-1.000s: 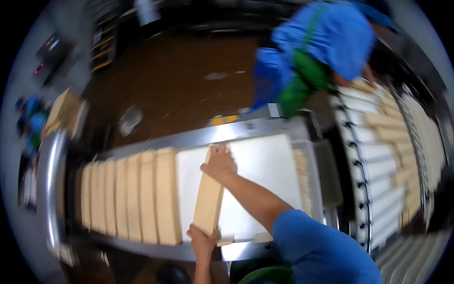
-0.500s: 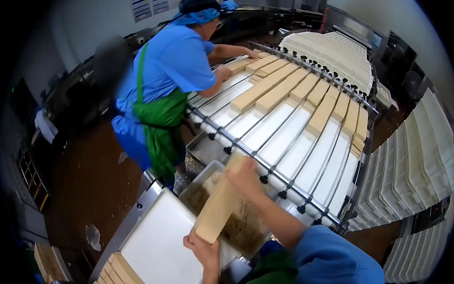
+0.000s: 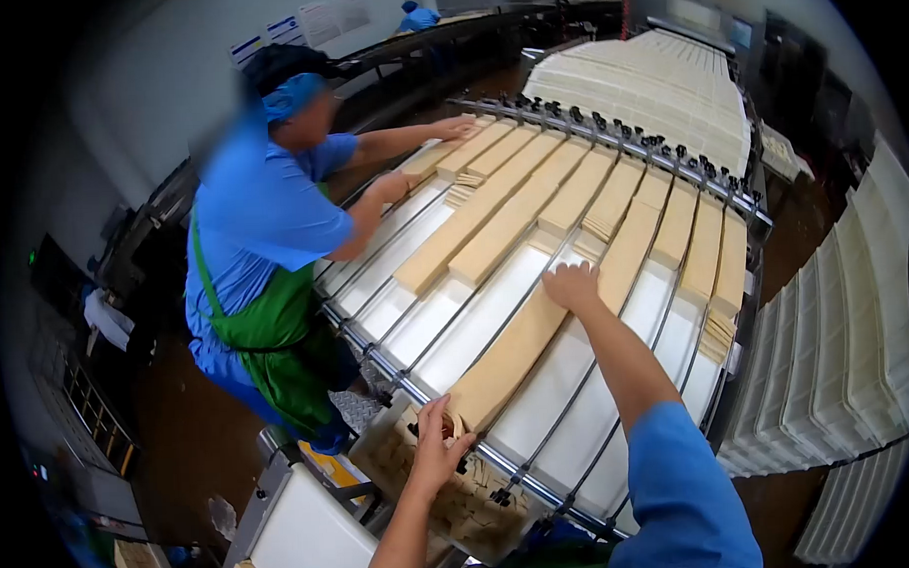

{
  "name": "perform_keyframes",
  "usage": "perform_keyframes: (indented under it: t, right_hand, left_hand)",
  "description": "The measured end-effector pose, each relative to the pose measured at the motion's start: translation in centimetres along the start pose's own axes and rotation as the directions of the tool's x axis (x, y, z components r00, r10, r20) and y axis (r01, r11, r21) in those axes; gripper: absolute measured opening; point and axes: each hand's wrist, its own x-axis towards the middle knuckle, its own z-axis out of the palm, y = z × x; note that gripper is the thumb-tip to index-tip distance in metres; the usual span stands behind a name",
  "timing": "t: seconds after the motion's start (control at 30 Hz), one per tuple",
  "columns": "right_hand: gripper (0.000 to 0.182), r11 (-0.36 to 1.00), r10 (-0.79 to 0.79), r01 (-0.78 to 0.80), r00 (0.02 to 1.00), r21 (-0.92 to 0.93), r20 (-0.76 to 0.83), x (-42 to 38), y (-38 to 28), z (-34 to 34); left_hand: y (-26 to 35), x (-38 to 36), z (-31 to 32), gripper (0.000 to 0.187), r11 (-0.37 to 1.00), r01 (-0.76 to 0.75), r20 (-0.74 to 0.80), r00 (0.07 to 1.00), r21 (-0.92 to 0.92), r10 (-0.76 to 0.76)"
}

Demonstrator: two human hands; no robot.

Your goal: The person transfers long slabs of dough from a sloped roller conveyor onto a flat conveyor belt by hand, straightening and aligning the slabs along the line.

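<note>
A long, pale tan row of thin stacked pieces [image 3: 512, 367] lies in a lane of the white slanted table, between two thin metal rods. My left hand [image 3: 438, 453] is curled at its near end, over the table's front rail. At the far end, my right hand [image 3: 573, 286] presses its bent fingers against the row, its fingertips partly hidden. Further rows of the same kind [image 3: 517, 207] fill the upper parts of the neighbouring lanes. Small tilted pieces [image 3: 717, 335] lean in a lane at the right.
A co-worker in a green apron [image 3: 272, 230] has both hands on rows at the table's left side. A bin of broken pieces [image 3: 482, 498] stands below the front rail [image 3: 521, 472]. White stacked trays [image 3: 827, 341] rise at the right; a white belt [image 3: 308, 534] is at lower left.
My hands have carried the tan row from above the bin up and right onto the slanted table. It now lies between rods. The view has also shifted.
</note>
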Motion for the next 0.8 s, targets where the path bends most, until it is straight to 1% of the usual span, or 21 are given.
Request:
perform_keyframes:
  t: [0.03, 0.1, 0.13, 0.2, 0.27, 0.3, 0.33, 0.37, 0.4, 0.43, 0.47, 0.5, 0.53, 0.57, 0.6, 0.63, 0.67, 0.7, 0.73, 0.77, 0.8]
  right_hand:
    - [0.061, 1.0, -0.001, 0.001, 1.0, -0.022, 0.002, 1.1, 0.7, -0.4]
    - [0.061, 0.999, 0.038, -0.039, 0.999, 0.008, 0.038, 3.1, 2.0, -0.9]
    - [0.061, 0.998, 0.057, -0.058, 0.997, 0.026, 0.061, 3.9, 2.3, -1.0]
    - [0.06, 0.994, 0.082, -0.084, 0.996, 0.064, 0.046, 4.8, 2.4, -0.9]
    - [0.059, 0.99, 0.102, -0.105, 0.994, 0.095, 0.034, 5.8, 3.1, 0.5]
    - [0.056, 0.994, 0.109, -0.106, 0.971, 0.022, -0.213, 6.1, 3.2, 1.5]
    - [0.054, 0.992, 0.089, -0.122, 0.889, -0.044, -0.448, 6.7, 3.4, 2.3]
    - [0.054, 0.993, 0.079, -0.109, 0.893, -0.042, -0.443, 7.4, 4.1, 2.5]
    - [0.051, 0.998, 0.067, -0.068, 0.965, 0.004, -0.255, 7.2, 4.2, 0.4]
    - [0.049, 0.998, 0.036, -0.033, 0.998, 0.056, -0.061, 7.3, 4.4, -0.9]
    - [0.037, 1.0, 0.002, -0.005, 0.94, -0.008, -0.342, 8.9, 5.6, 2.3]
    - [0.032, 0.988, -0.107, 0.063, 0.936, -0.141, -0.335, 8.0, 6.0, 1.2]
    - [0.03, 0.952, -0.231, 0.147, 0.921, -0.269, -0.314, 7.1, 5.9, 0.0]
    - [0.03, 0.959, -0.203, 0.142, 0.948, -0.246, -0.245, 8.8, 7.1, 1.6]
    - [0.033, 0.96, -0.194, 0.099, 0.908, -0.262, -0.371, 10.1, 7.9, 3.5]
    - [0.034, 0.907, -0.205, 0.017, 0.892, -0.421, -0.404, 11.6, 9.3, 6.1]
    - [0.037, 0.925, -0.369, 0.184, 0.638, -0.332, -0.676, 13.2, 10.6, 9.2]
    - [0.043, 0.923, -0.385, 0.248, 0.607, -0.294, -0.695, 11.8, 7.8, 7.9]
    - [0.052, 0.946, -0.323, 0.245, 0.733, -0.21, -0.598, 6.5, 3.4, 2.9]
    - [0.054, 0.859, -0.459, 0.497, 0.641, -0.123, -0.615, 2.5, 0.8, 0.2]
    - [0.053, 0.849, -0.462, 0.526, 0.696, -0.047, -0.551, 0.8, -0.6, 0.0]
  left_hand:
    - [-0.3, 0.9, 0.8, 0.072, 1.0, 0.008, 0.021, 1.0, 0.011, -0.008]
    - [-0.7, 2.5, 2.3, 0.065, 0.995, -0.093, -0.015, 0.995, 0.039, 0.094]
    - [-0.5, 3.0, 3.0, 0.065, 0.995, -0.091, -0.008, 0.996, 0.045, 0.091]
    - [-0.2, 4.0, 4.5, 0.06, 0.996, 0.006, -0.016, 1.0, 0.093, -0.005]
    - [-0.8, 4.9, 5.2, 0.059, 0.987, -0.041, -0.033, 0.998, 0.153, 0.046]
    - [-0.4, 5.2, 5.4, 0.058, 0.974, -0.082, -0.05, 0.994, 0.212, 0.095]
    - [-0.1, 5.6, 5.7, 0.058, 0.974, -0.071, -0.058, 0.995, 0.217, 0.085]
    - [0.4, 6.2, 6.1, 0.06, 0.996, 0.016, -0.009, 1.0, 0.086, -0.015]
    - [1.0, 6.7, 6.5, 0.061, 0.994, 0.105, 0.048, 0.993, -0.042, -0.103]
    - [0.8, 7.0, 7.0, 0.061, 0.994, 0.107, 0.031, 0.994, -0.034, -0.106]
    - [0.3, 7.3, 7.8, 0.062, 0.994, 0.105, 0.029, 0.994, -0.041, -0.104]
    - [-0.1, 7.4, 8.4, 0.063, 0.993, 0.107, 0.016, 0.994, -0.046, -0.106]
    - [0.1, 7.7, 8.8, 0.064, 0.999, 0.04, 0.007, 0.999, 0.025, -0.04]
    - [0.3, 8.1, 9.3, 0.066, 0.995, -0.018, -0.012, 1.0, 0.103, 0.019]
    - [-1.3, 8.7, 10.6, 0.067, 0.985, -0.072, -0.009, 0.997, 0.155, 0.074]
    - [-3.8, 10.2, 12.9, 0.072, 0.982, -0.133, -0.058, 0.988, 0.135, 0.141]
    - [-4.0, 11.4, 13.5, 0.07, 0.98, -0.185, -0.068, 0.979, 0.073, 0.19]
    - [-4.3, 12.6, 14.2, 0.066, 0.921, -0.381, -0.184, 0.914, -0.084, 0.361]
    - [-3.0, 13.6, 14.6, 0.062, 0.865, -0.142, -0.061, 0.99, -0.482, 0.128]
    - [-5.6, 15.6, 16.2, 0.062, 0.93, -0.36, -0.147, 0.926, -0.077, 0.347]
    - [-4.4, 15.3, 16.3, 0.063, 0.97, -0.24, -0.195, 0.951, 0.028, 0.241]
